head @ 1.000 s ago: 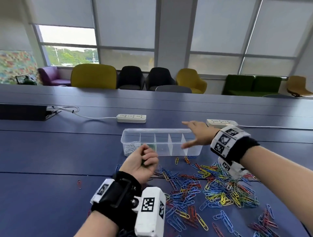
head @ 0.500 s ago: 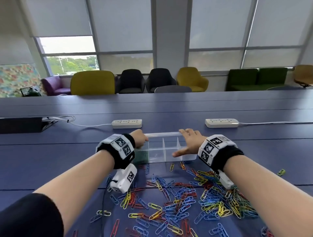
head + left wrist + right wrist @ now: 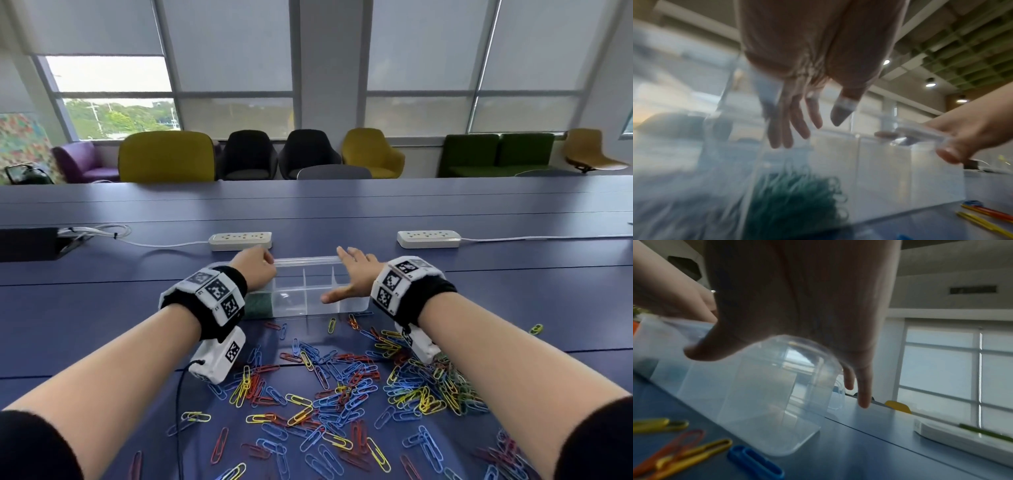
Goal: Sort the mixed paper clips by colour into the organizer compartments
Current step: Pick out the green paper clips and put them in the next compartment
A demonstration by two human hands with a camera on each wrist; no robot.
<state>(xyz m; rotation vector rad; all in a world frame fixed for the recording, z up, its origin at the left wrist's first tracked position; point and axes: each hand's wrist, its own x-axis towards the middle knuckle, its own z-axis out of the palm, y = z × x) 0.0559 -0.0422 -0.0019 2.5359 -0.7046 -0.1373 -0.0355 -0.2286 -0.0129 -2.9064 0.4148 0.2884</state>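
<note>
The clear organizer [image 3: 308, 303] stands across the blue table, its middle compartments bare. My left hand [image 3: 255, 270] hangs over its left end. In the left wrist view the left hand's fingers [image 3: 797, 126] point down, fairly straight, into a compartment above a heap of green clips [image 3: 797, 203], with nothing seen between them. My right hand [image 3: 354, 279] holds the organizer's right end, thumb [image 3: 701, 352] on the near wall and fingers draped over the far rim. The mixed pile of blue, red and yellow clips [image 3: 359, 387] lies in front of the organizer, between my forearms.
Two white power strips [image 3: 239, 241] [image 3: 428, 238] lie just behind the organizer, with cables running off to both sides. A black box [image 3: 27, 243] sits at the far left. One stray clip [image 3: 536, 329] lies to the right. Chairs line the table's far side.
My left hand rose from beside the pile to the organizer's left end and now hangs into a compartment. My right hand came down onto the right end and stays there.
</note>
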